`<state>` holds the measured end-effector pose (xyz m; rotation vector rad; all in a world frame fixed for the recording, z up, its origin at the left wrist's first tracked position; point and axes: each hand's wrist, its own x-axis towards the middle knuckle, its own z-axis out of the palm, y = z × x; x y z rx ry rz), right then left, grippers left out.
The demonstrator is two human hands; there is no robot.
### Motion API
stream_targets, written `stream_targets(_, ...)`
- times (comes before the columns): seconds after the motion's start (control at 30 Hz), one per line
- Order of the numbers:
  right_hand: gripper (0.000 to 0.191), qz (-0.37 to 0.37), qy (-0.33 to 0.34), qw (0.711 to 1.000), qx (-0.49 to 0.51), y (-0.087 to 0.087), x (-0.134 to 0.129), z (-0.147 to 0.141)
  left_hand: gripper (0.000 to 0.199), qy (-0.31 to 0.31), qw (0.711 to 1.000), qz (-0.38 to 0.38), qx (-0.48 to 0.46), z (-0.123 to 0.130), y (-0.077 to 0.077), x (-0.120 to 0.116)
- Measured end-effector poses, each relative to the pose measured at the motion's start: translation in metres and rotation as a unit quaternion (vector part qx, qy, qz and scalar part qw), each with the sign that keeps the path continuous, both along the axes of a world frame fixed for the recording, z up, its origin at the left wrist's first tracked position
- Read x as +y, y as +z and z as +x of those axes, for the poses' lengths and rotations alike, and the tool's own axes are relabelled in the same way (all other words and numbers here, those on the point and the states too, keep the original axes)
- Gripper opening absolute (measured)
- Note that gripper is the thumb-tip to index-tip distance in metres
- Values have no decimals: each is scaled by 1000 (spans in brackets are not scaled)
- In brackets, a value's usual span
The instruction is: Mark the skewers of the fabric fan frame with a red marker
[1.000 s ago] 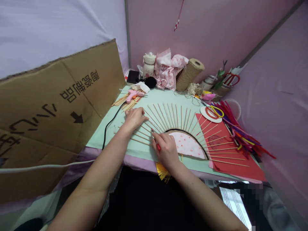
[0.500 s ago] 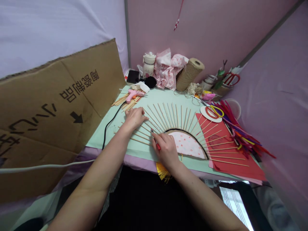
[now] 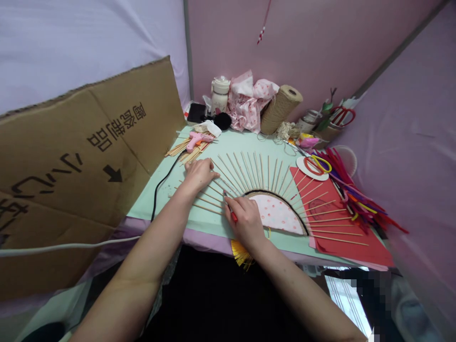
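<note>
Thin wooden sticks (image 3: 261,171) radiate like a fan from a half-round piece of white cloth with pink dots (image 3: 278,213), edged in black and tan. My right hand (image 3: 245,221) is closed around a red pen-like tool (image 3: 233,216), its tip among the sticks on the left side and the hand covering the left end of the cloth. Up and to the left, my left hand (image 3: 201,175) rests on the outer ends of the left sticks, fingers bent together; whether it pinches one is hidden. A yellow tassel (image 3: 241,255) hangs at the table's front edge.
A pink glue gun (image 3: 197,140) lies on spare sticks at the back left, beside a tall cardboard sheet (image 3: 89,166). Along the back stand a bottle (image 3: 220,97) and a twine roll (image 3: 281,110). Red paper (image 3: 327,213), scissors (image 3: 322,164) and pipe cleaners (image 3: 366,204) lie at right.
</note>
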<state>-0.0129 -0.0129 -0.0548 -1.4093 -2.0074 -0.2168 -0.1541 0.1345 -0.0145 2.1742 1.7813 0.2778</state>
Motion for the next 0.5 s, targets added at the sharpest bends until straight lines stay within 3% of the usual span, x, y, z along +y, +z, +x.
stream_targets(0.23, 23, 12, 14, 999, 48, 10, -5, 9, 28, 1, 1000, 9, -14, -1, -3, 1)
stream_targets(0.5, 24, -9, -29, 992, 119, 28, 1, 50, 33, -9, 999, 27, -22, 0, 2, 3)
